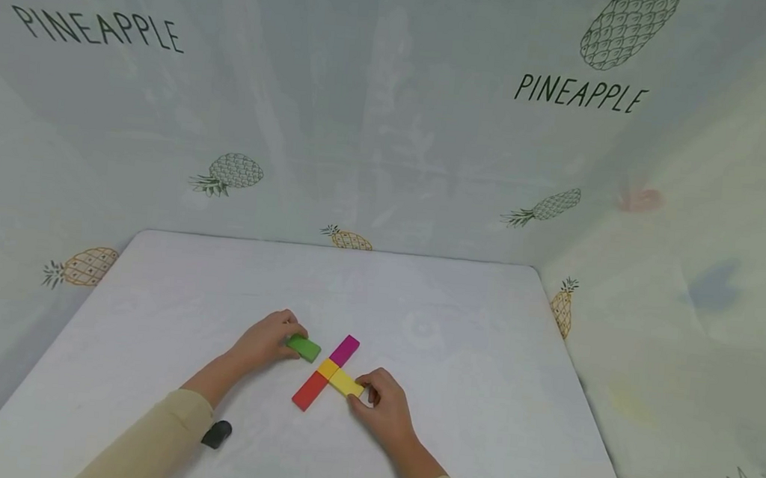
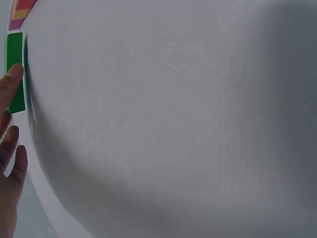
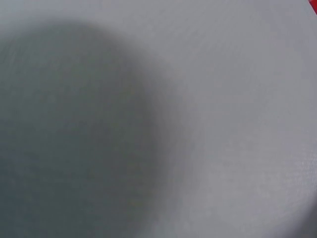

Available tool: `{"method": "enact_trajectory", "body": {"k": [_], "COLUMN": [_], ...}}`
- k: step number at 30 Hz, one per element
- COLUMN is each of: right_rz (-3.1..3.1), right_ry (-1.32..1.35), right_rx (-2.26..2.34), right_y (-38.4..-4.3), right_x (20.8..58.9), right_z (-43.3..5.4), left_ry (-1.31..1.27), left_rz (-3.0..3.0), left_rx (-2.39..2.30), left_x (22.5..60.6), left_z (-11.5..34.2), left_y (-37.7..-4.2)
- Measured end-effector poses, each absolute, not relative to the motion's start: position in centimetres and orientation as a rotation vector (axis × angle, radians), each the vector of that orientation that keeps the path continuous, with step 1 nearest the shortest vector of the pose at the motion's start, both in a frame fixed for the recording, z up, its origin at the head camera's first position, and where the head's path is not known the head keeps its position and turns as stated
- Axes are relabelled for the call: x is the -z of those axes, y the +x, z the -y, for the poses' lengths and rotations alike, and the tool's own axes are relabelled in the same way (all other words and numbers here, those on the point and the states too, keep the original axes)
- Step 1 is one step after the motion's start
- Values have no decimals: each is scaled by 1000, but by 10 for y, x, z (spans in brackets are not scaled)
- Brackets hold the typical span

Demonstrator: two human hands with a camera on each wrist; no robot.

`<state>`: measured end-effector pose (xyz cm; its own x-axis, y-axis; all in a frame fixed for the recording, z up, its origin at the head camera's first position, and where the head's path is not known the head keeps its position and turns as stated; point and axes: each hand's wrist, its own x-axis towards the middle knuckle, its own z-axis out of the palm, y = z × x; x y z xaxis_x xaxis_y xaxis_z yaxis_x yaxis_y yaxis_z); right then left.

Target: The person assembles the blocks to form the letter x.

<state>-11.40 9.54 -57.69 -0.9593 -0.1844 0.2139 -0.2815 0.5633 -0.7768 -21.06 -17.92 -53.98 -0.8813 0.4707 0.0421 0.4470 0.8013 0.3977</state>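
Note:
Between the thumb and fingers of my left hand (image 1: 272, 337) is a green block (image 1: 305, 348), a short gap up and left of an orange block (image 1: 328, 369). The left wrist view also shows that green block (image 2: 16, 49) pinched near its middle. A purple block (image 1: 345, 350) and a red block (image 1: 309, 391) lie in line on opposite sides of the orange one. My right hand (image 1: 385, 408) pinches the outer end of a yellow block (image 1: 347, 383), whose inner end meets the orange block. The right wrist view shows mostly cloth, with a red corner (image 3: 314, 5) at its edge.
A small black object (image 1: 217, 434) lies beside the left sleeve on the white table (image 1: 470, 336). Cloth printed with pineapples (image 1: 236, 171) hangs behind the table and along both sides.

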Motion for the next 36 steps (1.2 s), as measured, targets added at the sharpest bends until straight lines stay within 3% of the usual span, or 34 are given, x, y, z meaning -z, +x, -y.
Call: {"method": "enact_trajectory", "body": {"k": [36], "right_rz": [2678], "right_ry": [424], "right_rx": [-1363], "right_y": [-114], "right_x": [576], "right_z": [-96], "left_ry": [797], "left_rz": [-2924], "left_rx": [-562], "left_x": [547], "left_z": [171], "left_y": [-210]}}
